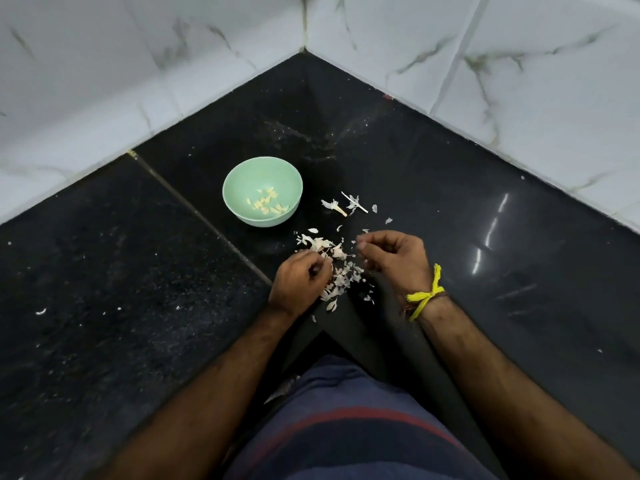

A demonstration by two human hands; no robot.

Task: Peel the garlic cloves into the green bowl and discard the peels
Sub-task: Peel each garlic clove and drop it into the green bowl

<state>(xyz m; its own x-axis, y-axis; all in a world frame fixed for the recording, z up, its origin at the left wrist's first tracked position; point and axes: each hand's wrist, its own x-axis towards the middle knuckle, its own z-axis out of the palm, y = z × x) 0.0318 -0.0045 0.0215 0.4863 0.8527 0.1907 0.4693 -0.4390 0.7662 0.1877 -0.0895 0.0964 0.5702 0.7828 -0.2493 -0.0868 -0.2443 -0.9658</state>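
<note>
Both forearms are reaching in from the bottom of the frame toward centre, wrists angled inward. Left hand [300, 284] is sitting knuckles-up w/ fingers curled in; grip looks closed on something small by the peels, can't tell what. Right hand [394, 253] is hovering a bit higher, center-right, fingertips bunched together in a pinch, contents too small to make out. A yellow thread [427, 295] is tied at the right wrist.

Garlic peels [337, 271], thin, papery, white flakes, are lying scattered btwn and above the hands on the glossy black stone surface [485, 202]. Green bowl [262, 191], round, smooth, matte, is sitting upright upper left of the hands, holding pale yellowish peeled cloves [268, 204] lying at mixed angles. White marble-look tiles [138, 81] are lining the corner behind.
</note>
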